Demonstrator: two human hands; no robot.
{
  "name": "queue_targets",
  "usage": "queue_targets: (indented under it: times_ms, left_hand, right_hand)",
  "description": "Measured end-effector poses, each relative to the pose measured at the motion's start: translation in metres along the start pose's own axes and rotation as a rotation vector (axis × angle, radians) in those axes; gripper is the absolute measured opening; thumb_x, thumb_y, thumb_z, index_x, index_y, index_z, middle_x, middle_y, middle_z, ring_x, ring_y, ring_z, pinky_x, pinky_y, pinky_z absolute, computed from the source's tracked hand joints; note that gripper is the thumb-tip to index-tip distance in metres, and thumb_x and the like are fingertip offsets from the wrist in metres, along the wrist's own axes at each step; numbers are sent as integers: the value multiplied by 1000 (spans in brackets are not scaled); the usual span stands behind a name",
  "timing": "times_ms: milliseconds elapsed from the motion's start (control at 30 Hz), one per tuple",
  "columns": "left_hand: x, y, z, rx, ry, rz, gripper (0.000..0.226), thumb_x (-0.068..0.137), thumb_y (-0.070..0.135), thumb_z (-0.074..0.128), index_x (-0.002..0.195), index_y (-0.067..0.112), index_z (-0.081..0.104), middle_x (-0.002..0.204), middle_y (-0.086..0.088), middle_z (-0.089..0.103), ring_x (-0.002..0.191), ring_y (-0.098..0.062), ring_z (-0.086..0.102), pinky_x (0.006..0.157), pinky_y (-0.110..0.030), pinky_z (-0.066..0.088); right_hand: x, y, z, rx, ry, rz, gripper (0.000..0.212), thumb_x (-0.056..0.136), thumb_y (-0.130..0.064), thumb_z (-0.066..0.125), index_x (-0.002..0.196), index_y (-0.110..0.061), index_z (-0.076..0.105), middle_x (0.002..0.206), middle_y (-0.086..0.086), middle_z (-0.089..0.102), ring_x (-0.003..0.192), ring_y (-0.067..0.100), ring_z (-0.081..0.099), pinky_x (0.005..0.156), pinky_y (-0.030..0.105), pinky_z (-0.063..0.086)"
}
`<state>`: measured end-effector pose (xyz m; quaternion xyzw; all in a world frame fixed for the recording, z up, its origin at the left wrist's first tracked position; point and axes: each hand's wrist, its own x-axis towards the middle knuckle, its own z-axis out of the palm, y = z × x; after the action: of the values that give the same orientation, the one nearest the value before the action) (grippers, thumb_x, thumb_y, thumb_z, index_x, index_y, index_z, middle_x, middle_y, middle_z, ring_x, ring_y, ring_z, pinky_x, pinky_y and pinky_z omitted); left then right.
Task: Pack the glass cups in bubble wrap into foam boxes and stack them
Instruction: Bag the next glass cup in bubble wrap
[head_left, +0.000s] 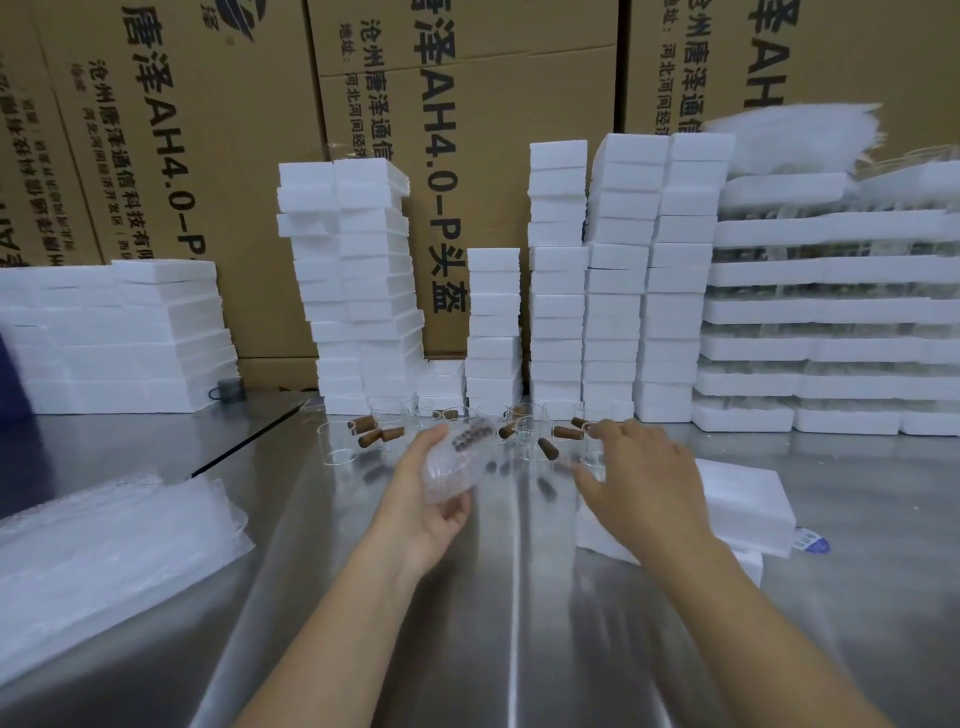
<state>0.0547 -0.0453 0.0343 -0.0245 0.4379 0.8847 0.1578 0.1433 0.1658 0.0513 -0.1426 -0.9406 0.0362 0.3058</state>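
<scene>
Foam boxes (558, 270) were all plain white, no print. Cartons (208, 130) behind them were tan cardboard with black lettering. Table (519, 597) was bare silver steel with streaky reflections. Glass cups (337, 441) were clear, handles (548, 449) brown. Wrapped cup (457, 467) in my left hand (426, 514) was clear with the round bubble pattern, a dark brown patch showing through. Bubble wrap stack (104, 545) looked cloudy white, same bubble texture. Foam trays (831, 312) on the right made white stripes alternating with clear glass layers. Label (810, 543) was white and blue. Small mug (228, 389) by the left foam pile was grey. Dark blue at the far left edge, couldn't tell what.
</scene>
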Motion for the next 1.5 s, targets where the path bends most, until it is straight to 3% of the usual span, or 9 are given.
queue_targets:
  times_ms: [133, 300, 467, 567, 733, 833, 1033, 1267, 1500]
  left_hand:
    - [3, 6, -7, -212, 94, -62, 74, 72, 47, 90, 136, 18, 69, 112, -7, 70, 77, -16, 53, 63, -25, 37]
    - [4, 12, -8, -364, 123, 11, 72, 72, 46, 95, 132, 20, 65, 124, -10, 66, 86, -17, 53, 65, -23, 43]
    - [4, 22, -9, -219, 122, 188, 52, 79, 68, 82, 116, 33, 72, 91, 2, 75, 67, -10, 48, 52, -22, 33]
    - [1, 29, -11, -114, 65, 280, 48, 81, 70, 80, 115, 36, 73, 98, 4, 69, 65, -9, 41, 48, -22, 28]
    - [-7, 21, 0, 239, 60, 463, 69, 73, 78, 73, 127, 37, 62, 107, 21, 70, 93, -6, 66, 80, -24, 51]
    - [-8, 10, 4, 528, 43, 555, 77, 79, 76, 66, 137, 26, 58, 128, 6, 70, 120, -15, 67, 105, -40, 55]
    - [-2, 1, 4, 658, -21, 533, 42, 92, 60, 72, 119, 31, 62, 128, 2, 69, 122, -19, 66, 112, -42, 52]
    - [6, -7, -1, 901, -105, 555, 41, 97, 58, 69, 131, 39, 55, 137, 15, 55, 123, -5, 54, 92, -18, 43]
    - [21, -16, -19, 1244, -176, 577, 51, 105, 56, 59, 150, 35, 45, 152, 12, 51, 132, -8, 50, 104, -24, 36]
  right_hand:
    - [-2, 7, 8, -144, -172, 58, 42, 97, -31, 54, 138, -26, 48, 121, -2, 62, 115, 25, 60, 92, 40, 38]
    - [-6, -28, 6, 20, -109, -272, 48, 98, -53, 58, 142, -35, 46, 124, -5, 64, 120, 22, 60, 93, 40, 40]
    - [-39, -77, 23, 37, -207, -626, 52, 93, -56, 60, 138, -33, 51, 117, 1, 68, 110, 27, 62, 96, 45, 40]
    - [-47, -89, 35, 21, -204, -699, 54, 93, -57, 60, 138, -31, 49, 113, 3, 68, 105, 30, 61, 92, 44, 37]
    - [-44, -78, 27, 274, -289, -625, 76, 83, -67, 64, 149, -37, 40, 139, -8, 61, 124, 17, 52, 104, 35, 38]
    - [-38, -59, 17, 317, -289, -545, 63, 80, -55, 57, 138, -36, 44, 138, -12, 55, 123, 9, 41, 98, 30, 30]
    - [-19, -32, 15, 106, -279, -452, 35, 86, -41, 52, 119, -30, 51, 118, -10, 56, 113, 17, 49, 107, 37, 32]
    - [-20, -37, 24, 288, -307, -451, 22, 94, -30, 54, 112, -30, 65, 104, -9, 65, 98, 15, 57, 90, 33, 46]
    - [-20, -30, 31, 309, -373, -363, 21, 91, -32, 55, 109, -33, 66, 106, -8, 70, 99, 17, 61, 85, 35, 52]
